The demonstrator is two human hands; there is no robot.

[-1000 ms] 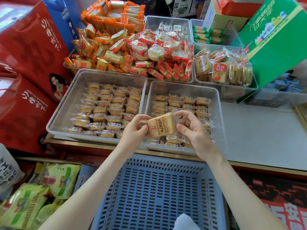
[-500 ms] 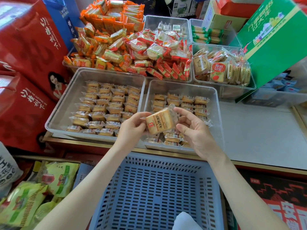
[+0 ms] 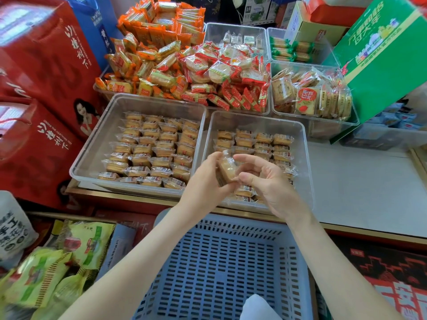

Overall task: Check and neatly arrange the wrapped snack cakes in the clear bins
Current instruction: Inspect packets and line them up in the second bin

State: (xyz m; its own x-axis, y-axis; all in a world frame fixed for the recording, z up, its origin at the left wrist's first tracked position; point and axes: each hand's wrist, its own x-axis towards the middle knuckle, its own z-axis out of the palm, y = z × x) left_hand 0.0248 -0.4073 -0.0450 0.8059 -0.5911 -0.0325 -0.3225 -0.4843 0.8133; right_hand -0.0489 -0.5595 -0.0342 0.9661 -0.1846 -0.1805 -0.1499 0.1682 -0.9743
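Between both hands I hold one wrapped snack cake (image 3: 226, 168), turned edge-on above the near left corner of the right clear bin (image 3: 307, 144). My left hand (image 3: 206, 181) grips its left side. My right hand (image 3: 265, 181) pinches its lower right edge with thumb and curled fingers. The right bin holds rows of wrapped cakes (image 3: 263, 142) along its back and right part. The left clear bin (image 3: 92, 144) is filled with tidy rows of the same cakes (image 3: 157, 148).
A blue slotted basket (image 3: 219, 269) sits just below my forearms. Bins heaped with orange and red snack packs (image 3: 184, 65) stand behind. Red gift boxes (image 3: 41, 72) line the left, a green box (image 3: 381, 54) leans at right, and a grey counter (image 3: 360, 185) lies right.
The cake showed its printed face before; it is now turned edge-on and held slightly lower. My right hand's fingers have curled in around it.
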